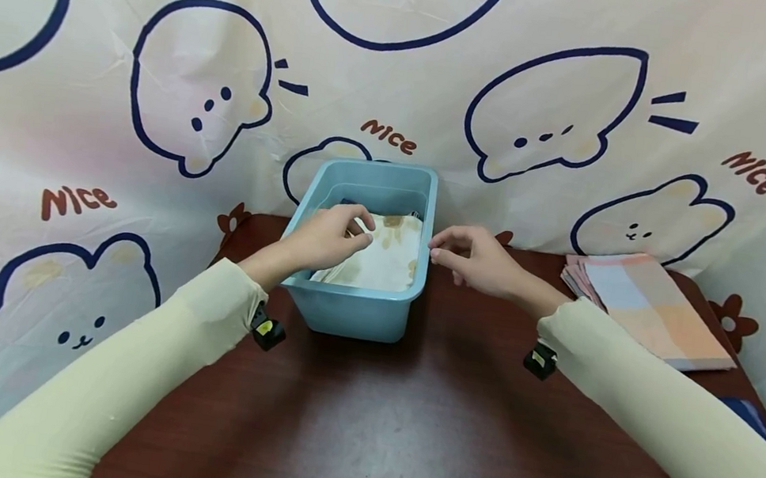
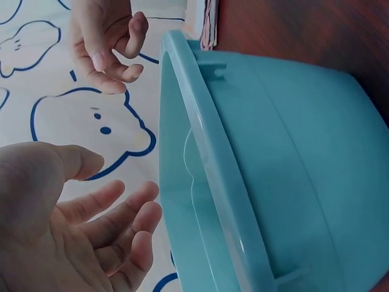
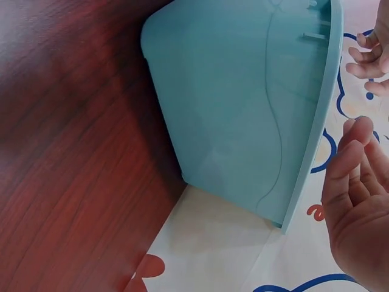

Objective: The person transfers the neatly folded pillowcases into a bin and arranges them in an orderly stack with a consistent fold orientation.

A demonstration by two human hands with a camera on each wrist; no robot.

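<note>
Seemingly, a moment between grips is in hand. Over the blue bin [image 1: 352,315], the left hand [image 1: 330,240] is held with fingers loosely bent and parted, nothing gripped. Brown-marked white cloth [image 1: 391,256] is contained inside. Just beyond the bin's right rim, the right hand [image 1: 479,261] is held, fingers curved closer together, likewise empty. At far right, a folded checked cloth [image 1: 654,308] is laid on the tabletop [image 1: 418,419]. For any next lift, an edge probably needs to be pinched.

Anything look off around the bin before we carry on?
One thing: the white cloth inside the blue bin has brownish patches, odd against its pale fabric. Stains or print, I can't tell. The bin stands upright; no spill shows.
</note>
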